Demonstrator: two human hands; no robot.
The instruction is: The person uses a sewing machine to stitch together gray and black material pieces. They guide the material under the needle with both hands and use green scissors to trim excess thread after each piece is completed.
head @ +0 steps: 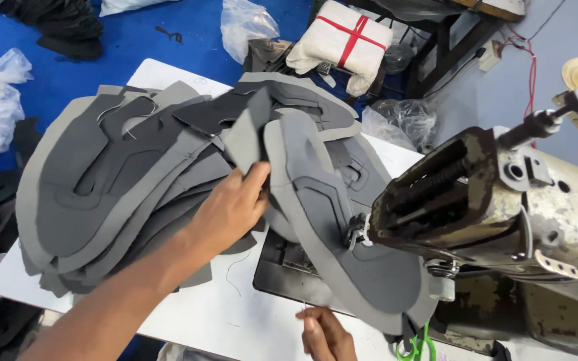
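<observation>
Beside the sewing machine (503,200), the left hand (232,207) pinches a grey piece (245,137).

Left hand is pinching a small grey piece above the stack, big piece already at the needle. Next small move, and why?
Probably bring the small grey piece across onto the large grey piece at the sewing machine. The left hand has it lifted off the stack, while the right hand sits at the large piece's near edge, seemingly steadying it.
</observation>
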